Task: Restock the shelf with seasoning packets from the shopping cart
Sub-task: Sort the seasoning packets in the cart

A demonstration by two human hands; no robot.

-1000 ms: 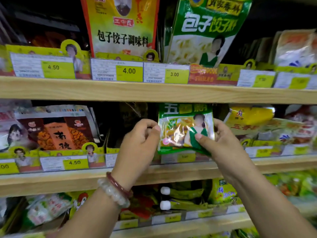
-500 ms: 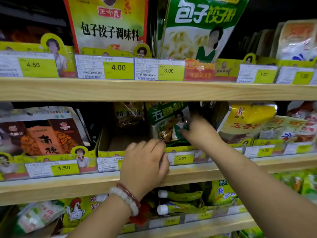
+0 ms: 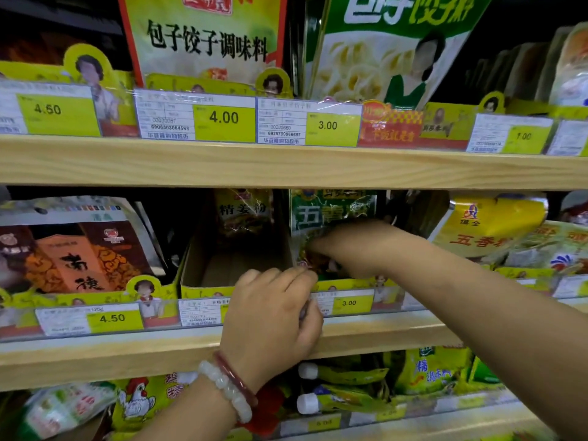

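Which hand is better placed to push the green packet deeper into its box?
Right. The right hand already holds the green packet inside the box, while the left hand rests lower, at the shelf edge.

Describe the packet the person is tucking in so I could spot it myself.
Find the middle wooden shelf and the 3.00 price tag on it. Just above stands the green seasoning packet, under the right hand; its neighbours are a brownish packet and a yellow one.
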